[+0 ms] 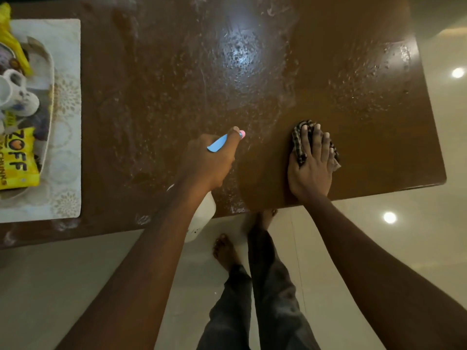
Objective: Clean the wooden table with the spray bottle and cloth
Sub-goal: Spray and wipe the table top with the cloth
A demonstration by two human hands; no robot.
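The brown wooden table (366, 79) fills the upper view, wet with spray droplets across its middle and right. My left hand (207, 162) grips a spray bottle (205, 213) with a white body, blue trigger head and pink nozzle, held over the table's near edge with the nozzle pointing away from me. My right hand (312, 162) lies flat with straight fingers on a dark checked cloth (299, 142), pressing it on the table near the front right. Most of the cloth is hidden under the hand.
A pale patterned mat (68, 122) lies at the table's left end, carrying a tray (49, 79) with white cups (17, 94) and yellow packets (19, 160). The table's near edge runs just behind my hands. My bare feet stand on glossy tiled floor (379, 248) below.
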